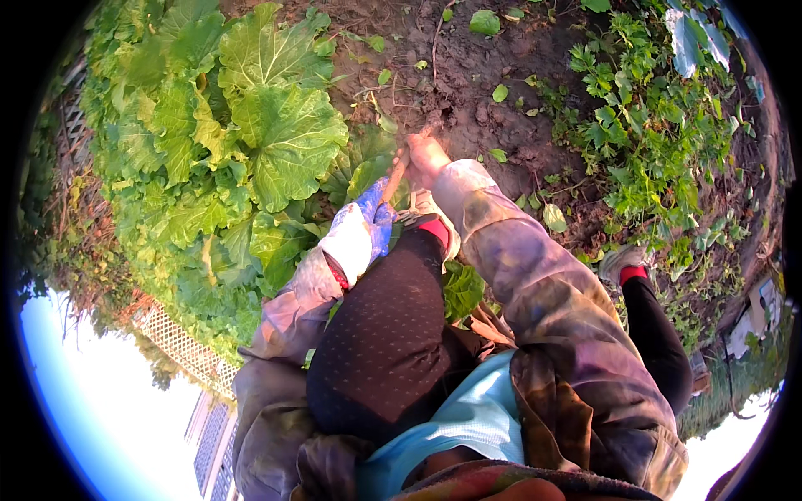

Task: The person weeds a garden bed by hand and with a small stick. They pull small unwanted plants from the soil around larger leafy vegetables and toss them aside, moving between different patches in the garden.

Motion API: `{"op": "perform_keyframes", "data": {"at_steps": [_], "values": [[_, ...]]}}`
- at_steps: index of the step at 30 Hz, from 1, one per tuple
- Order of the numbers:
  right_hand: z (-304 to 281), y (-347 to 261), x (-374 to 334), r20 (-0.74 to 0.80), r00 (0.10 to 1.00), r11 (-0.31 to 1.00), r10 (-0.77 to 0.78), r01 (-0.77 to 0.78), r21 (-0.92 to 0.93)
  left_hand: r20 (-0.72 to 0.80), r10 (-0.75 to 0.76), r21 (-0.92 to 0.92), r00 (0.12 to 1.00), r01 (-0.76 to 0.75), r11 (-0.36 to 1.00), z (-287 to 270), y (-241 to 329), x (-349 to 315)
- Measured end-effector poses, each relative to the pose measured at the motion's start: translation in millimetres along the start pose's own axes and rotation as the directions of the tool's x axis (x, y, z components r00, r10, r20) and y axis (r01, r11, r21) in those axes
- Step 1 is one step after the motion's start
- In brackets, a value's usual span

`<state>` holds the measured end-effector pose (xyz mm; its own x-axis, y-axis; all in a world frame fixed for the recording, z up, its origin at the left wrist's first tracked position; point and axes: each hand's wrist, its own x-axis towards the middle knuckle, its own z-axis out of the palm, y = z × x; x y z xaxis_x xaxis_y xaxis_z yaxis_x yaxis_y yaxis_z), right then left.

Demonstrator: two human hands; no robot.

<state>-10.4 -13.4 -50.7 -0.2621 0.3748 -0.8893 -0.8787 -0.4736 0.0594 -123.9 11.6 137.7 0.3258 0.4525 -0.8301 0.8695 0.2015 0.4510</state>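
Observation:
Both my hands are closed on a brown wooden handle that slants up and away to the right over the soil. My left hand, in a blue and white glove, grips the end nearer to me. Further along the handle is my right hand, bare, with its fingers wrapped round it. The far end meets dark, broken soil just past my right hand; the tool's head cannot be made out there. One of my shoes shows partly beneath my hands.
Large-leaved green plants crowd the left side, close to my left arm. Low leafy plants grow on the right. My other foot stands among them. A lattice fence runs behind at lower left. Loose leaves lie on the soil.

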Motion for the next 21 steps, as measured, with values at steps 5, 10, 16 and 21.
{"op": "perform_keyframes", "data": {"at_steps": [5,10,16,21], "values": [[10.4,19.4,-34.5,-0.048,0.997,0.987,-0.052,0.044,-0.152,-0.038,0.121,-0.229,0.992,-0.126,0.965,17.3,-75.4,-20.9],[21.9,-2.7,-98.5,0.066,0.972,0.930,-0.225,0.235,-0.281,0.068,0.429,-0.492,0.901,-0.344,0.800,7.8,-83.5,-32.7],[-116.0,-23.9,-82.6,-0.024,0.647,0.524,-0.762,0.595,-0.610,0.001,0.186,-0.392,0.983,-0.171,0.904,-5.7,-12.9,-29.3],[-184.9,-75.6,-114.0,0.005,0.515,-0.077,-0.857,-0.119,-0.990,-0.164,0.072,-0.463,0.984,-0.141,0.875,-5.0,28.0,-10.4]]}}
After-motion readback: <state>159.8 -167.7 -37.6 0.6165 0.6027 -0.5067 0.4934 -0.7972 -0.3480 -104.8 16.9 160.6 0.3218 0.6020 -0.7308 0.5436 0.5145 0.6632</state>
